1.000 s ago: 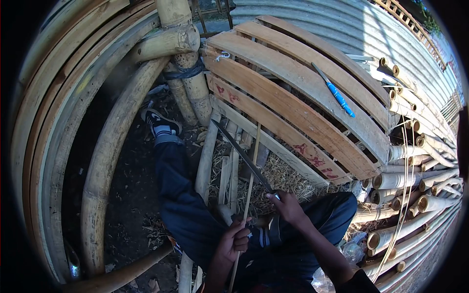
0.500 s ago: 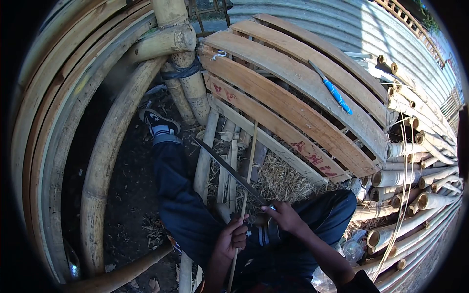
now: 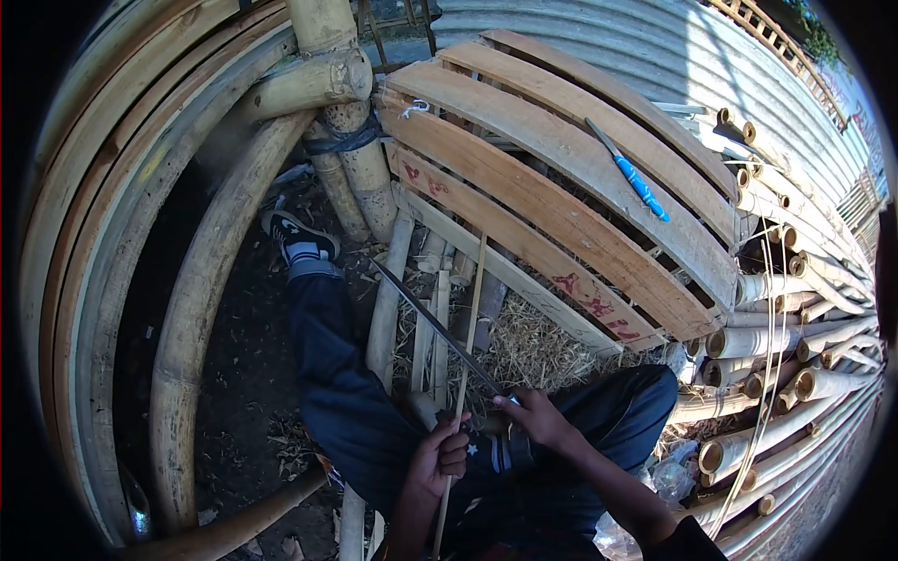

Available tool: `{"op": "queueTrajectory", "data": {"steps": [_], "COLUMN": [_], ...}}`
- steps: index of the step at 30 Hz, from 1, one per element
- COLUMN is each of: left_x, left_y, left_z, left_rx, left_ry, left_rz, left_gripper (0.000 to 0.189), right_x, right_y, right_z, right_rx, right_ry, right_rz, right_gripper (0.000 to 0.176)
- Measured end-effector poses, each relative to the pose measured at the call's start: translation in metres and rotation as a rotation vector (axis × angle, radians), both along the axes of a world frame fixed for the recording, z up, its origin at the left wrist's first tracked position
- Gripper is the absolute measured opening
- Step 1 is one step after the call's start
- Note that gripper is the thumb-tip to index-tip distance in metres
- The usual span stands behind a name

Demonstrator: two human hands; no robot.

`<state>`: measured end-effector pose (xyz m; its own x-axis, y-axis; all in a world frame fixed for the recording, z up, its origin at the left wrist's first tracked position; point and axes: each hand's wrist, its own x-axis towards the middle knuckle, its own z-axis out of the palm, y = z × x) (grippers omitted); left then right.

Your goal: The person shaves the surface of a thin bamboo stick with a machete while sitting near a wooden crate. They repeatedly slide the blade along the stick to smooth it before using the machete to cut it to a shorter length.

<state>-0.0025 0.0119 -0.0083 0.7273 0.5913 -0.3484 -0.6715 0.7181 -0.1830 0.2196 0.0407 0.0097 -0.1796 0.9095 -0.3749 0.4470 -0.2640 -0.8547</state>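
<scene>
My left hand (image 3: 440, 458) is closed around a thin bamboo strip (image 3: 474, 304), which runs up from my lap towards the slatted crate. In my right hand (image 3: 537, 417) is the handle of a long-bladed knife (image 3: 430, 320). Its dark blade slants up and left, crossing the strip a little above my left hand. Both hands are low in the view, between my bent legs.
A slatted wooden crate (image 3: 561, 201) stands ahead, with a blue-handled knife (image 3: 640, 185) on top. Stacked bamboo poles (image 3: 762, 341) lie at the right. Thick curved bamboo (image 3: 187, 327) is on the left. Straw and shavings (image 3: 533, 341) cover the ground before me.
The knife blade has slid slightly back towards my right hand, across the strip. My left hand keeps its hold on the strip. The whole view has shifted a little.
</scene>
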Motion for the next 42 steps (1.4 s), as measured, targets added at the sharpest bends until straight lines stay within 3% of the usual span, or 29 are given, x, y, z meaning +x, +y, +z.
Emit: {"op": "queueTrajectory", "data": {"steps": [7,15,18,22,24,27,31,33,38,42], "left_x": [0.001,0.0,-0.001,0.0,0.001,-0.001,-0.002,-0.001,-0.002,-0.001], "left_y": [0.003,0.005,0.007,0.005,-0.001,-0.001,-0.003,-0.004,-0.001,0.003], "left_z": [0.005,0.001,0.001,0.009,0.007,0.002,-0.006,-0.007,0.0,0.001], "left_rx": [0.05,0.067,0.08,0.098,0.104,0.017,0.009,0.016,0.042,0.026], "left_ry": [0.006,-0.063,0.017,0.034,0.03,-0.049,-0.058,-0.044,-0.043,0.006], "left_rz": [-0.01,-0.007,-0.004,0.011,0.015,0.031,0.011,0.014,0.009,0.0], "left_gripper": [0.028,0.028,0.028,0.028,0.028,0.028,0.029,0.029,0.027,0.026], "right_x": [-0.002,0.0,0.001,0.001,0.005,0.007,0.009,0.008,0.003,0.001], "right_y": [0.0,-0.002,0.004,0.01,0.023,0.03,0.022,0.014,0.005,0.006], "right_z": [-0.004,0.005,0.013,-0.005,-0.007,0.003,0.005,0.002,0.002,0.001], "right_rx": [-0.078,0.127,0.092,0.214,0.154,0.011,0.121,0.175,-0.068,-0.063], "right_ry": [0.015,-0.163,-0.241,-0.282,-0.159,-0.129,-0.193,-0.2,-0.007,0.028], "right_rz": [-0.034,0.093,0.12,0.075,-0.091,-0.128,0.066,0.05,0.021,-0.015], "right_gripper": [0.049,0.048,0.048,0.049,0.051,0.051,0.05,0.05,0.046,0.046]}}
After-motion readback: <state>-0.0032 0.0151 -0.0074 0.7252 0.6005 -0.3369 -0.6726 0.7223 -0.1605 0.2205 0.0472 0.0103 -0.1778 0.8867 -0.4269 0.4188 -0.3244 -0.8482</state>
